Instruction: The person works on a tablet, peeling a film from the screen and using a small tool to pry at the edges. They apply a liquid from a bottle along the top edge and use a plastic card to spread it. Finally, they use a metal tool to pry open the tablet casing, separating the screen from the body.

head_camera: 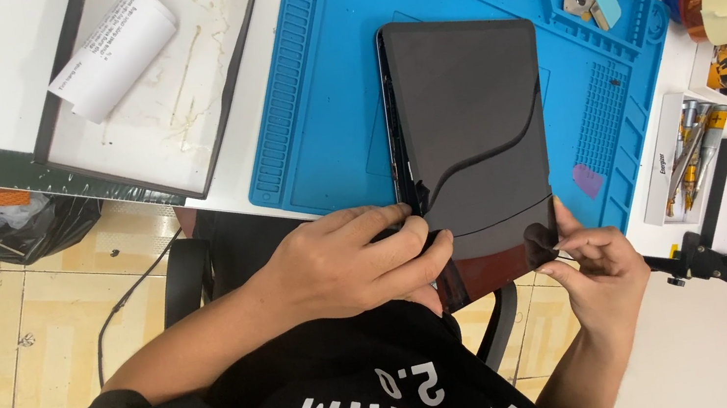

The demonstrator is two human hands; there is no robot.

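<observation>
On the blue mat [319,122], my left hand [344,262] pins the tablet [468,116], grip closed on its edge. Right hand [594,268] pinches a thin tool [546,251] at 1 corner; the screen's partly lifted, most seam left.

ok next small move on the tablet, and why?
Probably slide the right hand tool further along the near edge of the tablet. The left hand pins the left corner, and the near end overhangs the blue mat, so that edge looks reachable.
</observation>
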